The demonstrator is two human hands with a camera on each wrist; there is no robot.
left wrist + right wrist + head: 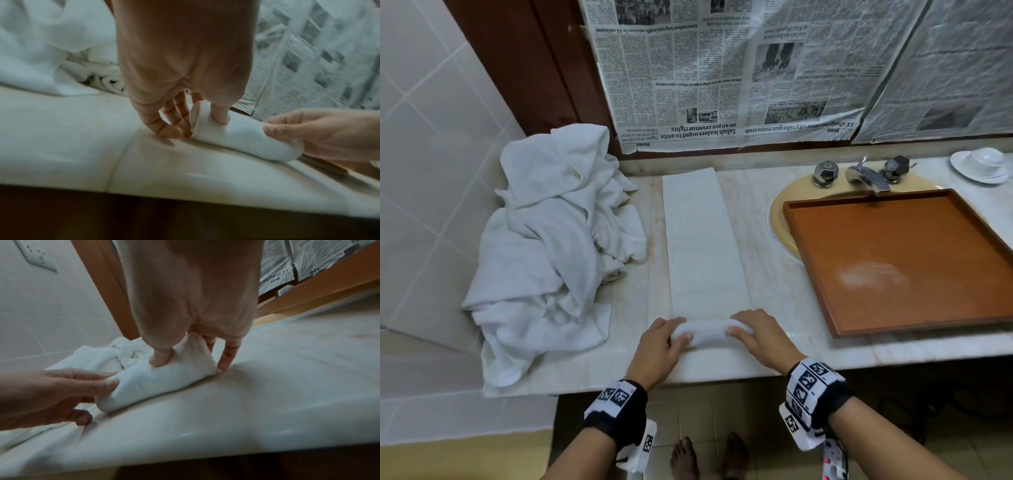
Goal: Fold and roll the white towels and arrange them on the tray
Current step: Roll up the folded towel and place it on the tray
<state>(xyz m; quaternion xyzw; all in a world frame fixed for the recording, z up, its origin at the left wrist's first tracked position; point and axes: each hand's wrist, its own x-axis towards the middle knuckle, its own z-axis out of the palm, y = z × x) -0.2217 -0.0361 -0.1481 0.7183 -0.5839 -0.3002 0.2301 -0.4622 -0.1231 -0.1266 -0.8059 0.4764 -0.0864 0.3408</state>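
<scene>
A white towel [702,240], folded into a long strip, lies on the marble counter and runs away from me. Its near end is rolled into a short roll [709,334]. My left hand [666,342] grips the roll's left end [202,120], thumb on top and fingers behind. My right hand [756,334] grips the right end [197,356] the same way. A brown wooden tray [808,274] rests over the sink on the right with nothing on it. A heap of loose white towels [551,246] lies at the left.
The tap [866,176] and two knobs stand behind the tray. A white cup and saucer [979,164] sit at the far right. Newspaper [722,75] covers the wall behind. The counter's front edge [688,380] is just below my wrists.
</scene>
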